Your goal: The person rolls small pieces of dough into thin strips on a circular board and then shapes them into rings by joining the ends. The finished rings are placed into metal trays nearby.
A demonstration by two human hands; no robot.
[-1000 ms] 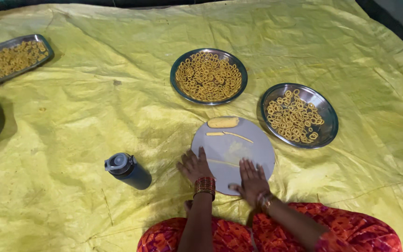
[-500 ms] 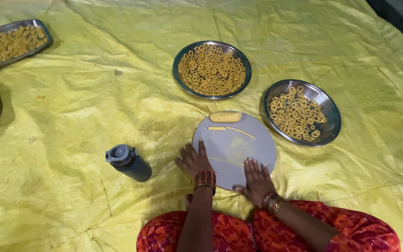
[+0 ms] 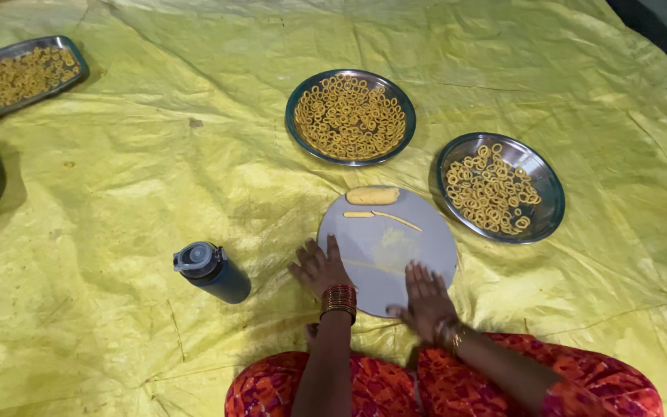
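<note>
Sat on a yellow sheet [image 3: 117, 177]. Both hands flat and open, left hand [image 3: 319, 266] and right hand [image 3: 426, 297], pressed on a thin dough rope [image 3: 368, 266] on the round board [image 3: 426, 239]. Held nothing. Two plates [image 3: 350, 116] [image 3: 499, 189] already filled with rings. Dough lump [image 3: 372, 195] left.

yellow sheet [image 3: 117, 193], grey round board [image 3: 395, 247], dark blue bottle [image 3: 214, 272], red bangles [image 3: 340, 300]
</note>
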